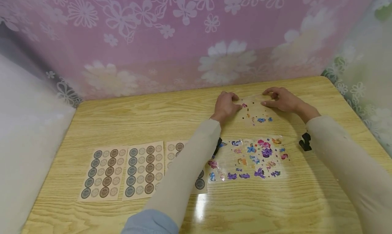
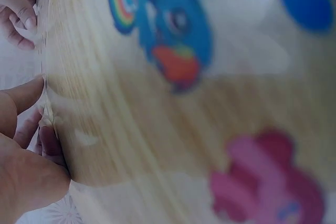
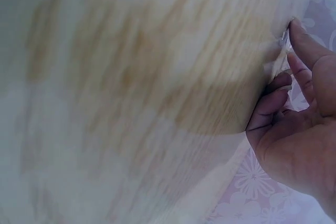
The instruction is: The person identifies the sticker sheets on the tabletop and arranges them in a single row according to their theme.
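Observation:
At the far side of the table, a clear sticker sheet (image 1: pixel 252 113) with small colourful pony figures lies between my hands. My left hand (image 1: pixel 226 107) pinches its left edge between thumb and fingers; the left wrist view shows this hand (image 2: pixel 29 174) close to the tabletop. On the opposite side, my right hand (image 1: pixel 284 100) pinches the sheet's upper right edge, its other fingers curled. The right wrist view has the right hand (image 3: pixel 307 114) with thumb and forefinger tips at the thin clear film. Glare hides much of the sheet's outline.
Nearer me lie two clear pony sticker sheets, one at right (image 1: pixel 277 160) and one at left (image 1: pixel 229 167) partly behind my left arm. Farther left are paper sheets of round labels (image 1: pixel 102 174), the rightmost partly covered by my sleeve (image 1: pixel 186 159). A flowered curtain (image 1: pixel 183 50) hangs behind the table.

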`<state>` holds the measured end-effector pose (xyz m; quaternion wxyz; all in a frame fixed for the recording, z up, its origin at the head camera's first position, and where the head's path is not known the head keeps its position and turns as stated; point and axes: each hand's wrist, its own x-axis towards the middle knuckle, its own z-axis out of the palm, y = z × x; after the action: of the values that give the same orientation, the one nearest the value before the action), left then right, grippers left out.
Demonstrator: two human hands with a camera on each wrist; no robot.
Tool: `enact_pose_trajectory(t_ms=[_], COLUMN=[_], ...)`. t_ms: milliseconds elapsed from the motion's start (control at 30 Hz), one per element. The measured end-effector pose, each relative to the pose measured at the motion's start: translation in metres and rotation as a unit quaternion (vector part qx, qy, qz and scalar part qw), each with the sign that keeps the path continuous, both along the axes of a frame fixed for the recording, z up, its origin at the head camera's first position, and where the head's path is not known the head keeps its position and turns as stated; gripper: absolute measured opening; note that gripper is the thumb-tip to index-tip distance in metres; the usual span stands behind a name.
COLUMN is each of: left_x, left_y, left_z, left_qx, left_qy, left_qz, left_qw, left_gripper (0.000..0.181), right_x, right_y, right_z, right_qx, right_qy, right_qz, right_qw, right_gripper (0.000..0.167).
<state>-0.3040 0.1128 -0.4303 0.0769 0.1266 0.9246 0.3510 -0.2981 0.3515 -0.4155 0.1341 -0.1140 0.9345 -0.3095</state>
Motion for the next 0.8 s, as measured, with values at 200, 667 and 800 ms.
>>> enact_pose_trajectory(t_ms=[200,667,800], left_x=[0.000,-0.002,0.000], left_y=[-0.001,-0.007,-0.008], left_z=[-0.002,-0.006,-0.008], left_qx=[0.023,0.150,0.164], left_qy=[0.006,-0.031,-0.025], left_qz=[0.004,0.017,0.007], left_qw=[0.9997,0.9881,0.9860], left_gripper=[0.031,0.013,0.012], right_x=[0.001,0.007,0.010], right_y=[0.000,-0.009,-0.008], right_z=[-0.002,0.000,0.002], right_qx=[-0.014,0.031,0.036], right_qy=[-0.005,0.052,0.060], right_qz=[-0.014,-0.049,-0.067], right_qw=[0.9998,0.9969,0.9953], right_gripper=[0.049,0.026,0.026])
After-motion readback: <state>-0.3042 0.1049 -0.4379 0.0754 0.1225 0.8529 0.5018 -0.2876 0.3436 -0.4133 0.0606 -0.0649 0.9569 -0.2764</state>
